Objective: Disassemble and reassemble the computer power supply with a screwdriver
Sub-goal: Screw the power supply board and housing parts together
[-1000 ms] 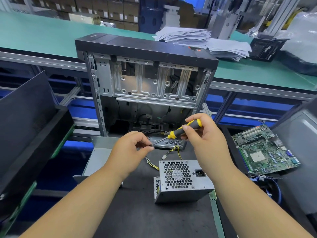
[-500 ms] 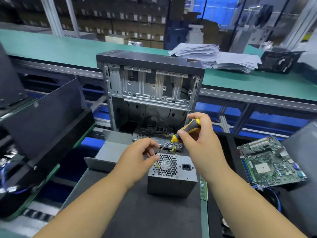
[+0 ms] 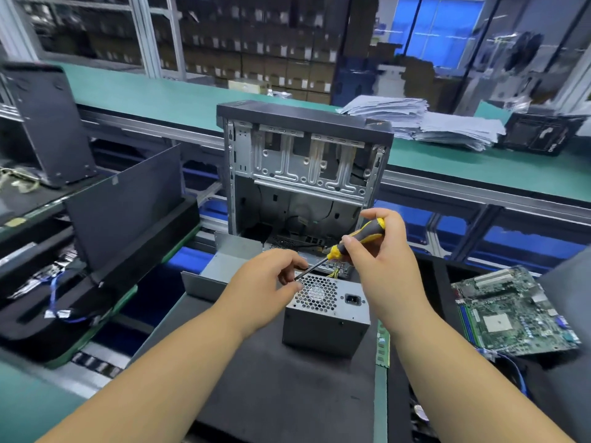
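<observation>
My right hand (image 3: pixel 380 266) grips the yellow-and-black screwdriver (image 3: pixel 355 241), left fingers (image 3: pixel 292 281) pinching its tip above the grey metal power supply (image 3: pixel 326 311) on the dark counter (image 3: pixel 271 388); a tiny screw, if held there, may drop through the fan grille.

Right hand (image 3: pixel 380 266) grips yellow-and-black-handled screwdriver (image 3: pixel 348 244); left hand (image 3: pixel 265 282) pinches its tip above grey metal power supply box (image 3: pixel 326 318) on dark tabletop (image 3: pixel 271 394), before open computer case (image 3: pixel 303 167).

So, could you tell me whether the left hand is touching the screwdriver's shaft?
Touching. The head view shows the left hand's fingertips pinching the tip end of the screwdriver's dark shaft.
</observation>
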The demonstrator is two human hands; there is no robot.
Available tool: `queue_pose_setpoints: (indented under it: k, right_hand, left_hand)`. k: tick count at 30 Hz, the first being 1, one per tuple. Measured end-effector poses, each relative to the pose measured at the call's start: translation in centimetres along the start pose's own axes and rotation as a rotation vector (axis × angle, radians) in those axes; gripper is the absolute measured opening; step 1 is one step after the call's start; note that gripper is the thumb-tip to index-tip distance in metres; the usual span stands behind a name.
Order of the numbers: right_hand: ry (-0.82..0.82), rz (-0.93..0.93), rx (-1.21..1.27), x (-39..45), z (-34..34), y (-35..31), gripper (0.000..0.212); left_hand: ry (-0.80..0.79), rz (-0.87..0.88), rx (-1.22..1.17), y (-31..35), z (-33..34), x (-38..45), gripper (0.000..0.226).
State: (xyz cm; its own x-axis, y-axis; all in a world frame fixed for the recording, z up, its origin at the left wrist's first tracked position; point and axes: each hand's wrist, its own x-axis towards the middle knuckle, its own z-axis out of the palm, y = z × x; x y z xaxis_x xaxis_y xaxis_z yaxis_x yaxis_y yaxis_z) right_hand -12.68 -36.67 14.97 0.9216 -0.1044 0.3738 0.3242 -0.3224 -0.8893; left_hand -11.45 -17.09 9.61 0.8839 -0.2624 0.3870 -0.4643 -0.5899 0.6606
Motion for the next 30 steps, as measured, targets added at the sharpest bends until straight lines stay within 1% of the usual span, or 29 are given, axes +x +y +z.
queue_pose_setpoints:
  k: [5,10,12,14,17,23,30]
  right_hand:
    - [0.013,0.029,-0.131,0.2,1.0,-0.1,0.036]
    - [-0.005,0.088,-0.329,0.1,2.1,-0.1,0.037]
    - [-0.035,0.082,-0.428,0.0,2.5,-0.1,0.039]
    - [-0.072,0.075,-0.494,0.0,2.8,0.0,0.039]
    - [-0.111,0.072,-0.55,-0.2,3.4,0.3,0.037]
    - [-0.122,0.081,-0.588,-0.4,4.4,0.5,0.038]
    - [-0.142,0.096,-0.647,-0.5,5.2,0.4,0.038]
  left_hand:
    - [-0.12,0.063,-0.003,-1.3,-0.4,1.2,0.034]
    - [-0.275,0.056,-0.038,-3.9,-0.3,1.6,0.047]
    - [-0.323,0.046,-0.024,-4.9,-0.1,1.6,0.046]
    - [-0.358,0.038,-0.019,-5.6,0.0,1.5,0.039]
    - [-0.385,0.044,-0.024,-6.2,0.4,1.4,0.031]
    - [-0.394,0.038,-0.054,-6.8,1.0,1.1,0.026]
    - [-0.379,-0.022,-0.113,-6.9,1.7,1.2,0.017]
